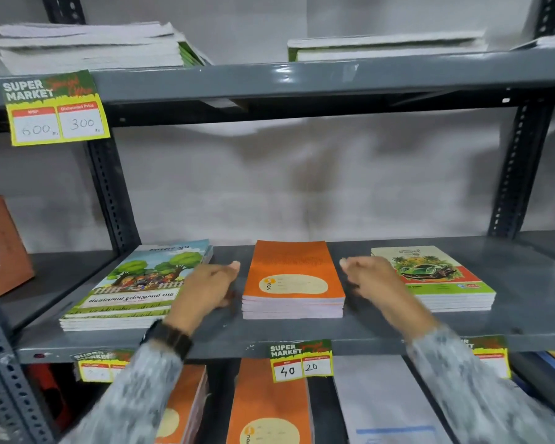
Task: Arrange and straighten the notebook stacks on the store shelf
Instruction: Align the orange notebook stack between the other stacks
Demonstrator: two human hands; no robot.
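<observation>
**A:** Where is the orange notebook stack (293,280) relative to the hands?

**B:** It lies flat on the grey shelf (302,331), between them. The left hand (205,288) is just beside its left edge, fingertips (234,265) pointing toward the back of the shelf. The right hand (370,277) is just beside its right edge, with its fingertips (345,262) level with the upper half of the cover.

**A:** Are the fingers touching the stack?

**B:** A narrow strip of shelf shows on each side, so they seem just apart from it. The picture is blurred there, so I cannot tell for certain.

**A:** How are the fingers held?

**B:** On both hands they are loosely spread and slightly curled, palms facing the stack, with nothing held in either one.

**A:** What lies outside the hands?

**B:** Behind the left hand's knuckles is the stack with a tree cover (135,283), turned at an angle to the shelf edge; the back of the hand overlaps its right corner in the view. Beyond the right hand is the stack with a green car cover (442,277), and the wrist crosses its near-left corner.

**A:** Anything below the wrists?

**B:** A price tag (300,360) marked 40 and 20 hangs on the shelf lip, below the orange stack and between the two grey patterned sleeves. A dark watch (169,338) sits on the left wrist.
</observation>
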